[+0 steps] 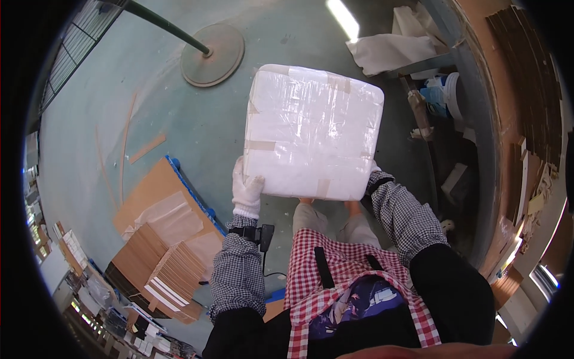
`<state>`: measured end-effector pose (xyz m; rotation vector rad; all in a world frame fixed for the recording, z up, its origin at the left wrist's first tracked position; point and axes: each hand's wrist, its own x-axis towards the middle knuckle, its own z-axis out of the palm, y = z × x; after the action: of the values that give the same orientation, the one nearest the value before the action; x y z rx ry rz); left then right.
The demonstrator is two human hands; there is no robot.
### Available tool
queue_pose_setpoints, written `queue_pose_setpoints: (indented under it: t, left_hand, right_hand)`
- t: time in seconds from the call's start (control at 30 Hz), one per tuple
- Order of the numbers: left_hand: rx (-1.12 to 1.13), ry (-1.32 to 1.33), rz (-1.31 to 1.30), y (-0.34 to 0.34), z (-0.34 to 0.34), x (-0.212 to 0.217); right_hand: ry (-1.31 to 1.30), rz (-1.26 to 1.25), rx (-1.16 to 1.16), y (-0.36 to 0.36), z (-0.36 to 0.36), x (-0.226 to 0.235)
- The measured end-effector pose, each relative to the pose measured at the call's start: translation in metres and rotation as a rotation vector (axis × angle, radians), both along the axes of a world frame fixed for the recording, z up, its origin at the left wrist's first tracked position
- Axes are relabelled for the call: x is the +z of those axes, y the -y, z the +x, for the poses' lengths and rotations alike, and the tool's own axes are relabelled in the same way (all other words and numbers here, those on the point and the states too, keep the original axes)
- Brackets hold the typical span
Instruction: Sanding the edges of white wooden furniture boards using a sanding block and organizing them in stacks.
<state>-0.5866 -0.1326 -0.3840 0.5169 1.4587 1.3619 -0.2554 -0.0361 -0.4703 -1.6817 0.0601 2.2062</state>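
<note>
A white, roughly square package (314, 131), wrapped in shiny film with strips of tan tape, is held up in front of me above the floor. My left hand (246, 188), in a white knitted glove, grips its lower left corner with the thumb on the top face and the fingers hidden beneath. At the package's lower right edge is my right hand (375, 168); only a bit of its glove shows, the rest being behind the package. Checked sleeve covers run along both forearms, and a black device is strapped to the left wrist.
On the left, a blue-edged cart (197, 194) carries cardboard sheets and stacked strips (175, 275). Ahead stands a green pole on a round base (213, 55). A workbench (487, 119) runs along the right, with a white bucket (454, 99) below and white sheeting (394, 52) beyond.
</note>
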Motion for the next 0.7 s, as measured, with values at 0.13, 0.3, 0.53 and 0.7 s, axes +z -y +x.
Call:
queue_pose_setpoints:
  t: [0.13, 0.3, 0.53, 0.7]
  left_hand:
    - [-0.021, -0.102, -0.036, -0.015, -0.001, -0.017]
    - [-0.205, -0.420, -0.268, 0.003, -0.033, -0.009]
    - [-0.162, -0.758, -0.483, -0.032, -0.013, 0.044]
    - [-0.186, -0.626, -0.374, -0.042, 0.098, 0.155]
  right_hand:
    - [0.055, 0.152, 0.099, 0.012, 0.009, 0.016]
    - [0.344, 0.237, 0.832, 0.043, 0.028, 0.154]
    - [-0.087, 0.734, 0.745, 0.161, 0.222, 0.073]
    - [0.605, 0.635, 1.012, 0.164, 0.264, 0.317]
